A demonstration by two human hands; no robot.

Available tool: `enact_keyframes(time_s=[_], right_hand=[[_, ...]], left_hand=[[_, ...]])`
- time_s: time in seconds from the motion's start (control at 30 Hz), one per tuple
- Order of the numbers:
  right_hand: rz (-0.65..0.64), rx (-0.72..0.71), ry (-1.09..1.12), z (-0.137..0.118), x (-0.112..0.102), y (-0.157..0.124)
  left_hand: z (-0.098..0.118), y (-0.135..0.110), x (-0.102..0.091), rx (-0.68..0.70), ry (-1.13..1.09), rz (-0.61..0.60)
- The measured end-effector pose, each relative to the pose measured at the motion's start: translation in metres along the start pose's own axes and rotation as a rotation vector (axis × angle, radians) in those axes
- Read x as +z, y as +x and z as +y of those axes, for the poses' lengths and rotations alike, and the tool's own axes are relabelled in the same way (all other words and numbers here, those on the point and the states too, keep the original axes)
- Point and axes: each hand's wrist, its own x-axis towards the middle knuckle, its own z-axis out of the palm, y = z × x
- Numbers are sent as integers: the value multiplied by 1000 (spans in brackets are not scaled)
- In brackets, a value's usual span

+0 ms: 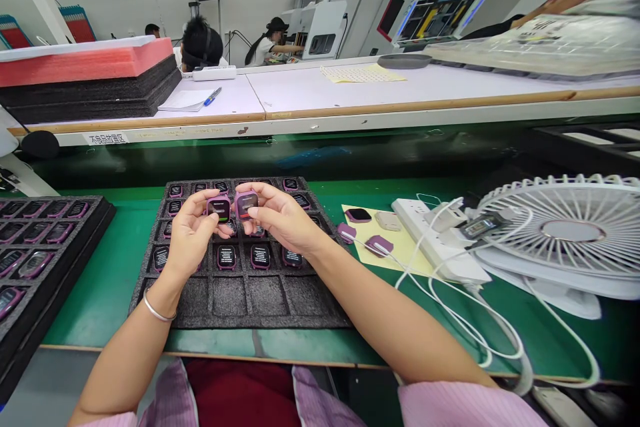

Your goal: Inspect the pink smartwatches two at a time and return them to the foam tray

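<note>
My left hand (pixel 196 227) grips a purple smartwatch (pixel 219 209) without a strap, its lit screen showing a green bar. Right beside it, my right hand (pixel 280 213) holds a second purple smartwatch (pixel 247 205) with a red bar on its screen. Both thumbs lie at the screens' lower edges. Beneath my hands is a dark foam tray (pixel 200 300) with square pockets. Several watches sit in its rows, among them a watch with white text (pixel 227 256) in the row nearest the bare pockets. My hands hide part of the upper rows.
More watches fill a foam tray stack (pixel 65 267) at left. On the right, purple watch pieces (pixel 379 245) lie on yellow paper (pixel 367 259), by a white power strip (pixel 440 240), tangled cables and a fan (pixel 565 233). A raised shelf (pixel 300 97) runs across the back.
</note>
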Motion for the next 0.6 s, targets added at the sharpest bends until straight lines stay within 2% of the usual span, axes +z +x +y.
enact_keyframes(time_s=[0.6], right_hand=[[19, -27, -35, 1, 0, -1]], left_hand=[[-2, 0, 0, 28, 22, -10]])
